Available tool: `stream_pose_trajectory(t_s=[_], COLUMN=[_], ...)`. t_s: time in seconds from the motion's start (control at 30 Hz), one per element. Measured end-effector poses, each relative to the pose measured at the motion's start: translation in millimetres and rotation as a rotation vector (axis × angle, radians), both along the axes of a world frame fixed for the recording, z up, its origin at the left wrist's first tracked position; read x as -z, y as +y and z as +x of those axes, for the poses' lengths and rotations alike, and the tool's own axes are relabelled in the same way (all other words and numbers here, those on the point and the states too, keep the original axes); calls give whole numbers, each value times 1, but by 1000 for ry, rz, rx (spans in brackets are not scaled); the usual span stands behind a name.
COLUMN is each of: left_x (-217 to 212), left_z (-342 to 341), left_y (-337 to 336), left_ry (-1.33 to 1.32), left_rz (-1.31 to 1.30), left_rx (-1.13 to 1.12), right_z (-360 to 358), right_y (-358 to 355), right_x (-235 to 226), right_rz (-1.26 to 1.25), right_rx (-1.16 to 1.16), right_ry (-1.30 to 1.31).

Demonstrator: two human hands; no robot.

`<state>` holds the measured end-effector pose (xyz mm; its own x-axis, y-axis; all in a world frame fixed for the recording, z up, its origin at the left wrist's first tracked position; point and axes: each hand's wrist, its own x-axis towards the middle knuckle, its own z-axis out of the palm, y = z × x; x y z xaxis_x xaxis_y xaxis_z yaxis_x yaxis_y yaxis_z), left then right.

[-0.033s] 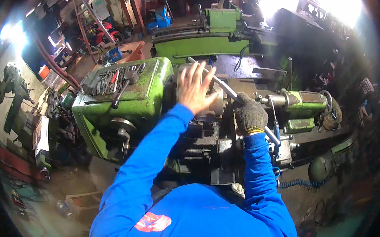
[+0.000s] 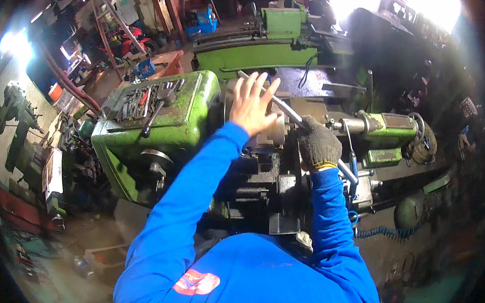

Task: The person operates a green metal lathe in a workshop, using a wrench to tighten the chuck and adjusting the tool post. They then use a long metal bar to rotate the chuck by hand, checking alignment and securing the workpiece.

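A long pale metal bar (image 2: 288,112) slants across a green lathe, from beyond my left hand down to the right. My right hand (image 2: 318,143), in a dark knitted glove, is closed around it, and its lower end (image 2: 349,173) sticks out past the glove. Bare and with fingers spread, my left hand (image 2: 251,107) is over the lathe's round chuck (image 2: 276,132). Its fingers overlap the bar's far part; whether the palm presses on the chuck or the bar I cannot tell. Left of that hand stands the green headstock (image 2: 193,102).
Loose tools (image 2: 138,103) and a lever (image 2: 155,118) lie on top of the headstock. The tailstock (image 2: 389,129) with its handwheel stands to the right. A coiled blue hose (image 2: 386,233) hangs at the lower right. Farther back is another green machine (image 2: 258,56).
My left hand has moved very slightly away from me over the chuck, fingers still spread. The right hand keeps its hold on the bar, which has hardly moved.
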<state>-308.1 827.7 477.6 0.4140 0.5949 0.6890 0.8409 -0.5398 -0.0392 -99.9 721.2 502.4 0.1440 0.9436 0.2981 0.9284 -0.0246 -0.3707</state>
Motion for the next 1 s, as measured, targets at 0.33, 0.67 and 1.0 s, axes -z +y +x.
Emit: stream_pose_trajectory(t_s=[0.33, 0.67, 1.0], left_x=[0, -9, -2], left_z=[-5, 8, -11], left_y=[90, 89, 93], left_ry=[281, 376, 462], left_rz=[-45, 10, -3], left_rx=[365, 688, 743], right_z=[67, 2, -61], right_y=[-135, -179, -168], right_x=[14, 69, 129], right_rz=[-19, -388, -41], right_rx=[-211, -85, 328], right_ry=[110, 425, 169])
